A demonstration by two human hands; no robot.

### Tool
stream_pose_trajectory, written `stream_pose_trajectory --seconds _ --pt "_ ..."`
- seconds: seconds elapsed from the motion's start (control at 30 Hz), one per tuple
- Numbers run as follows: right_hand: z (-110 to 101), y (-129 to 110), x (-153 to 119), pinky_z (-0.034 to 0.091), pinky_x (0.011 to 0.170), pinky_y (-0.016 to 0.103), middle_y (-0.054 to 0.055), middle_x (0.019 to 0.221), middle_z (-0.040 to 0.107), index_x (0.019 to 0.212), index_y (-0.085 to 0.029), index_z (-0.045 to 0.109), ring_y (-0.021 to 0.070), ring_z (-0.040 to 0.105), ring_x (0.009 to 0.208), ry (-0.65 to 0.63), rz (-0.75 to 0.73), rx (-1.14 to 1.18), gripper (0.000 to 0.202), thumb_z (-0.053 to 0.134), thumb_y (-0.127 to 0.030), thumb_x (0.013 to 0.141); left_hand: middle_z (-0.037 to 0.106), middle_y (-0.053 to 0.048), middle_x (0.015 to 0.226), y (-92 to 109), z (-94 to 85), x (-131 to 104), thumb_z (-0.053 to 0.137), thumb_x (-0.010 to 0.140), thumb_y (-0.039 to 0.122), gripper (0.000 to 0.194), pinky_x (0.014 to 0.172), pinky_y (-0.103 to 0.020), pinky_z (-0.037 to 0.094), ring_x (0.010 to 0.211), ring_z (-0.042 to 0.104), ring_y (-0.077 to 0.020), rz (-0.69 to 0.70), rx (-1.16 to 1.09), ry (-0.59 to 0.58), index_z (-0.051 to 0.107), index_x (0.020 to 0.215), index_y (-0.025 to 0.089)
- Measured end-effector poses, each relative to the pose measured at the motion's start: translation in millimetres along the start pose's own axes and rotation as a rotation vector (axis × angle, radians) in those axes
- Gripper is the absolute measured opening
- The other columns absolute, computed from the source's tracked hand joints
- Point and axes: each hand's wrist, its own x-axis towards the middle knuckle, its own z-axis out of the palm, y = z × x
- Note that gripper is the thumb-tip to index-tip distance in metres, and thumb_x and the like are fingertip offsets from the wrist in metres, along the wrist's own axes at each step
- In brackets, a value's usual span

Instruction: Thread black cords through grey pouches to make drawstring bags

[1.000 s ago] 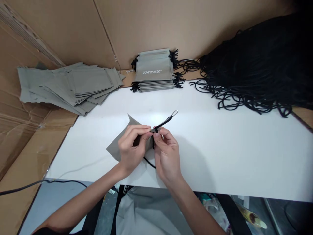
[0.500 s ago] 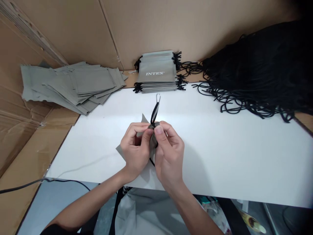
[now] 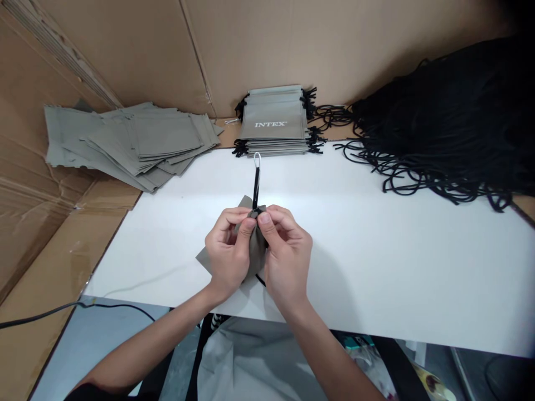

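Between my hands is a grey fabric pouch, bunched up at its top edge. My left hand pinches the gathered cloth from one side, and my right hand pinches it from the other, thumbs almost meeting. A black cord sticks out of the bunched edge, away from me. At its far end is a thin metal wire loop. Another bit of black cord shows below the pouch, by my right palm. My fingers hide part of the gathered edge.
Finished-looking grey pouches marked INTEX, with black cord ends, are stacked at the back. Loose flat grey pouches lie at the back left. A large heap of black cords fills the back right. Cardboard walls enclose the white table.
The cord and wire loop have swung left and now point straighter away from me. Both hands keep their pinch on the pouch. The view has shifted slightly.
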Motion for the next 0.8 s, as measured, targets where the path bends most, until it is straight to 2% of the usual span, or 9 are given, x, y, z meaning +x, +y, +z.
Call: stream_pose_trajectory --seconds 0.23,0.53,0.63,0.73,0.8 --pt "1 11 -3 0.047 0.083 0.032 0.002 0.092 0.061 0.077 -0.022 0.073 0.0172 0.058 0.090 -0.061 0.056 0.073 0.010 0.070 -0.027 0.085 0.066 -0.004 0.089 -4 -8.5 -5 0.070 0.088 0.035 0.020 0.071 -0.023 0.056 0.081 0.066 -0.0131 -0.055 -0.005 0.027 0.061 0.083 0.019" --pt "1 18 -1 0.047 0.083 0.032 0.002 0.091 0.061 0.079 -0.021 0.072 0.0170 0.059 0.089 -0.098 0.068 0.016 0.008 0.072 -0.026 0.084 0.066 -0.004 0.092 -8 -15.5 -5 0.072 0.087 0.037 0.023 0.076 -0.023 0.057 0.083 0.067 -0.0127 -0.155 -0.074 0.027 0.060 0.082 0.018" --pt "2 17 -5 0.047 0.084 0.033 0.003 0.095 0.062 0.079 -0.021 0.068 0.0180 0.060 0.092 -0.083 0.065 -0.033 0.011 0.071 -0.029 0.086 0.067 -0.004 0.090 -4 -15.6 -6 0.073 0.086 0.036 0.022 0.075 -0.023 0.057 0.083 0.068 -0.0134 -0.149 -0.076 0.033 0.060 0.082 0.018" --pt "3 13 -10 0.047 0.090 0.034 0.005 0.110 0.065 0.081 -0.022 0.063 0.0197 0.062 0.105 -0.098 0.092 -0.023 0.014 0.068 -0.032 0.089 0.066 -0.003 0.087 1 -14.6 -9 0.072 0.088 0.033 0.019 0.072 -0.024 0.057 0.081 0.068 -0.0139 -0.111 -0.036 0.043 0.061 0.082 0.019" --pt "3 7 -13 0.048 0.089 0.032 0.004 0.107 0.069 0.081 -0.022 0.060 0.0190 0.064 0.105 -0.144 0.111 -0.012 0.016 0.064 -0.033 0.093 0.066 -0.002 0.087 5 -13.5 -11 0.070 0.089 0.029 0.014 0.072 -0.024 0.057 0.081 0.068 -0.0137 -0.071 0.013 0.060 0.063 0.082 0.019"
